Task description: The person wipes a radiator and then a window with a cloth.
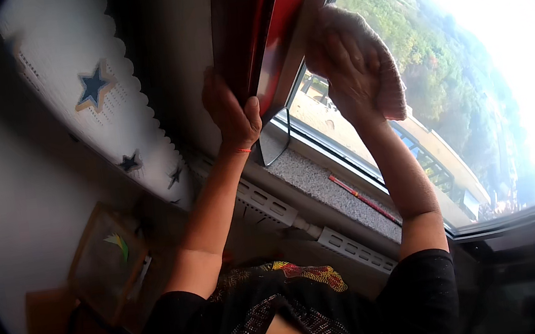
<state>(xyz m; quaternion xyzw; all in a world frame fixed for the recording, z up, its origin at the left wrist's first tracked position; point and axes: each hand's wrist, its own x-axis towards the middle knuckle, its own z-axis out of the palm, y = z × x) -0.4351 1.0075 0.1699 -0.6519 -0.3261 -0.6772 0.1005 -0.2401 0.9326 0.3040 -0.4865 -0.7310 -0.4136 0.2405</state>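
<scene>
My left hand (233, 114) grips the lower edge of a tall, glossy dark red panel (244, 33), with its thumb on the near side and fingers mostly behind it. Whether the panel is a book, box or part of the window surround, I cannot tell. My right hand (351, 76) presses a pale, whitish-pink cloth (392, 81) against the window pane (449, 71), close to the frame on its left side. The cloth wraps over and around the fingers.
A thin black metal bracket (290, 131) stands on the speckled stone sill (308, 174), below the red panel. A slim red stick (365, 200) lies farther along the sill. Slotted radiators (351, 250) run beneath. Left hangs a white scalloped curtain (61, 65) with stars; a framed picture (106, 260) stands lower left.
</scene>
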